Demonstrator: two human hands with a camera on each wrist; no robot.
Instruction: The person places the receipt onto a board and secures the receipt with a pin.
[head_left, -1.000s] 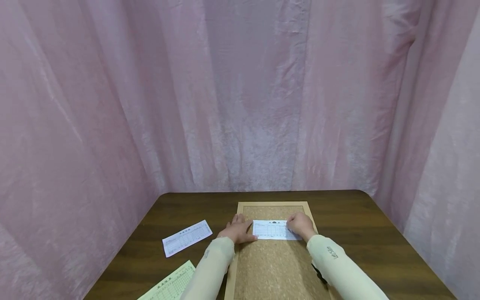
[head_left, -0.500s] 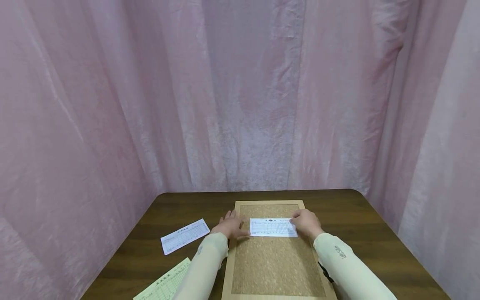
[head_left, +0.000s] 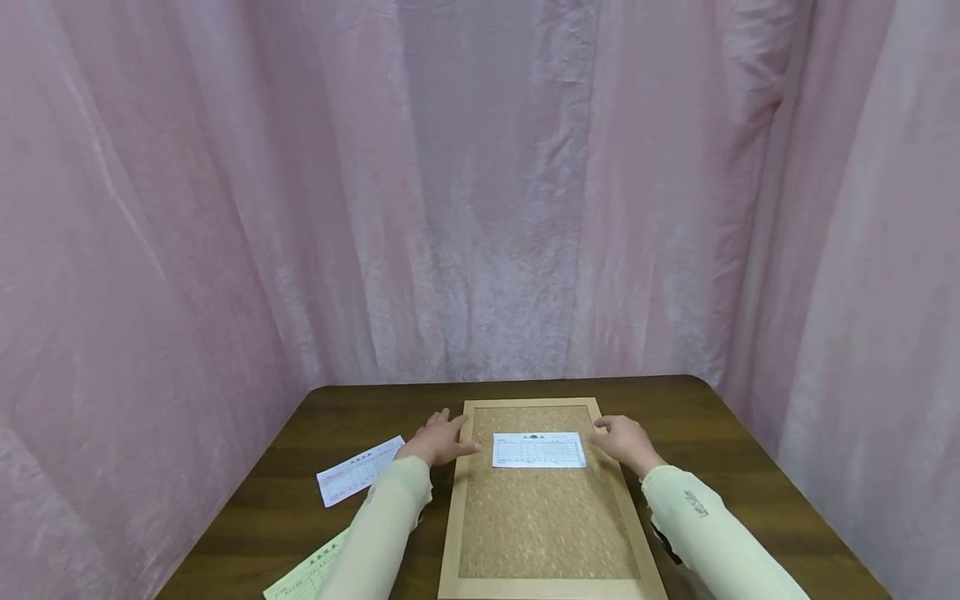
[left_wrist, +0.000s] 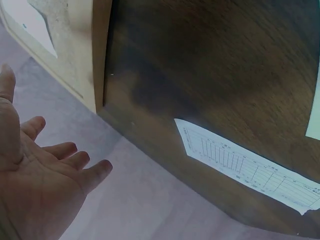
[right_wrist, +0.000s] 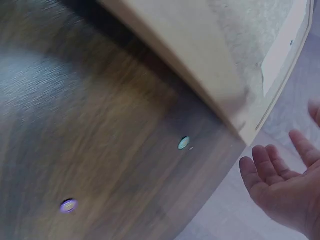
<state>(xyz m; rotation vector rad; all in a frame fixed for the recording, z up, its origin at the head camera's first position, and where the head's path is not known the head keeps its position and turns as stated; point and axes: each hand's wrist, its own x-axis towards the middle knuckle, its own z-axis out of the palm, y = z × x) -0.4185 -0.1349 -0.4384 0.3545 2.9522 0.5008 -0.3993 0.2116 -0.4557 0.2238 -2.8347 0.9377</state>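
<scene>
1. Head view: a brown wood-grain table with rounded far corners stands before pink curtains, whose crushed, velvety cloth hangs in long folds at the back and on both sides
2. Head view: on the table lies a rectangular cork board, speckled tan, edged by a pale wooden frame, its long sides running away from the person
3. Head view: inside the frame, toward the far end, a white slip lies flat and crosswise on the cork, an oblong of paper printed with a ruled grid; a small dark mark sits at the middle of its far edge
4. Head view: the left hand is at the left rail, thumb and fingers spread; the right hand is at the right rail, fingers relaxed; both are apart from the white slip and grip nothing, though I cannot tell whether either touches the frame
5. Head view: cream sleeves cover the forearms; left of the board a second slip lies askew on the table, and nearer, a green sheet is partly hidden by the left arm
6. Left wrist view: the palm faces the camera, fingers fanned and holding nothing; the frame stands as a raised edge above the dark wood
7. Right wrist view: the fingers are slightly bent, thumb apart, with nothing in the grasp; a pale green disc and a purple-rimmed disc lie on the dully shining tabletop
</scene>
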